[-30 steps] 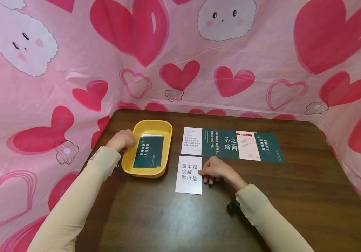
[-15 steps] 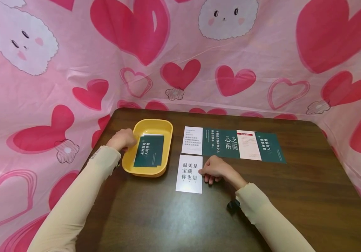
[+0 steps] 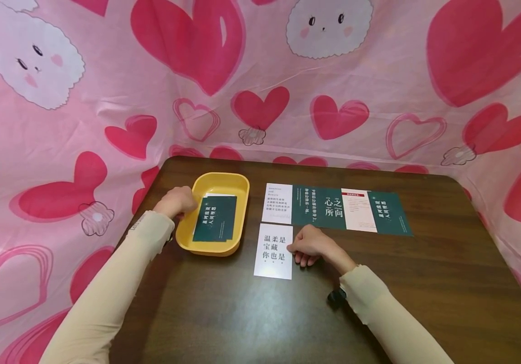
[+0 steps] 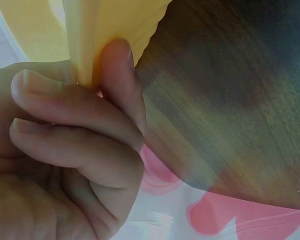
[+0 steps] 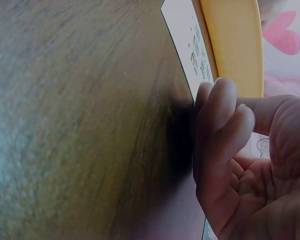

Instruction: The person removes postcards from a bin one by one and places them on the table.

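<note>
At the yellow tray [image 3: 234, 184], my left hand [image 3: 176, 202] grips the left rim; the left wrist view shows the fingers [image 4: 80, 105] curled round the tray wall [image 4: 82, 30]. Inside the tray lie green cards [image 3: 215, 218] over a white one. The white card with large black characters [image 3: 273, 251] lies flat on the table, right of the tray. My right hand [image 3: 314, 246] touches its right edge with its fingertips, the other fingers bent. From the right wrist, the hand [image 5: 240, 160] is at the near end of that white card [image 5: 182, 30].
Behind the white card runs a row of cards: a white one [image 3: 278, 203], a green one [image 3: 304, 205], another green one [image 3: 332, 209], a cream one [image 3: 359, 211] and a green one [image 3: 390, 213]. Pink heart-patterned cloth [image 3: 283, 76] stands behind the brown table [image 3: 224, 308].
</note>
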Available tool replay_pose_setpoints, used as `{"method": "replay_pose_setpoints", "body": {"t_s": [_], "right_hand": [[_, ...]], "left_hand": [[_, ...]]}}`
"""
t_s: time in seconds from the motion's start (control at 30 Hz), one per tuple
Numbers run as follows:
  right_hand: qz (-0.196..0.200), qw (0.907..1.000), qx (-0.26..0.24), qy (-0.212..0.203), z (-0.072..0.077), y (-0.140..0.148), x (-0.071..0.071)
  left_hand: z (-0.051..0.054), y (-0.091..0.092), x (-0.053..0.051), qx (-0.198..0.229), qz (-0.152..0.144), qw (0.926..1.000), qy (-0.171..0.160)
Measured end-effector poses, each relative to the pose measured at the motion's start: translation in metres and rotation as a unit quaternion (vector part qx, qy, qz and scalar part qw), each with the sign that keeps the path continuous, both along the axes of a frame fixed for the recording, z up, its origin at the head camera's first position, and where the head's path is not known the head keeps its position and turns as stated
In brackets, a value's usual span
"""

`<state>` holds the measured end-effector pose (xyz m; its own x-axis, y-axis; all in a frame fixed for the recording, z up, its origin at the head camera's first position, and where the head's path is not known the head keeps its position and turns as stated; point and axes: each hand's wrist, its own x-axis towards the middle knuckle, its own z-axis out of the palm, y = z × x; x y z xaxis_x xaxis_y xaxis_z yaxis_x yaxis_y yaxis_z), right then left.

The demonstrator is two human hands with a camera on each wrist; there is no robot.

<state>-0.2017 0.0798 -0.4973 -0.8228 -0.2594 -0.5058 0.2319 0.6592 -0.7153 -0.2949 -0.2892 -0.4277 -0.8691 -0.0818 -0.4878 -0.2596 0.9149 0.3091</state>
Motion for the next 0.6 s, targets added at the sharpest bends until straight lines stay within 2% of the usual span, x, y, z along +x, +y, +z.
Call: {"method": "replay_pose_setpoints", "body": {"t_s": [0.6], "right_hand": [[-0.004, 1.0000, -0.003, 0.001, -0.0002, 0.0009, -0.0008]], "left_hand": [[0.0033, 0.0002, 0.0017, 0.004, -0.004, 1.0000, 0.002]]}}
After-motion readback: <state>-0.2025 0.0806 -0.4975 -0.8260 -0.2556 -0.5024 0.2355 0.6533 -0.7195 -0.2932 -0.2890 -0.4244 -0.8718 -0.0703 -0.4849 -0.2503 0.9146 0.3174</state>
